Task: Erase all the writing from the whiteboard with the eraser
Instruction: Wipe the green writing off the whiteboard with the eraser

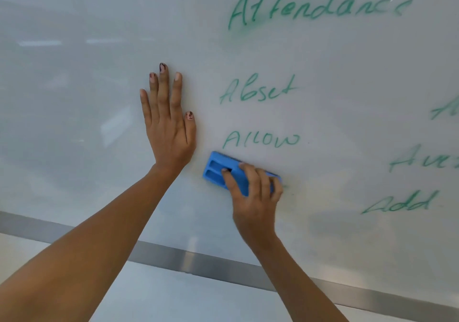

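Note:
The whiteboard (87, 85) fills the view and carries green writing. "Attendance" (318, 6) runs along the top, with "Abset" (258, 89) and "Allow" (260, 139) below it. More words sit at the right: "Add" (402, 202), and above it two words cut off by the frame edge. My right hand (253, 197) grips a blue eraser (218, 170) and presses it flat on the board just under "Allow". My left hand (169, 125) lies flat on the board, fingers spread, left of the words.
A grey metal frame strip (198, 262) edges the bottom of the board, slanting down to the right. Below it is a pale wall (173, 297). The board's left half bears no writing.

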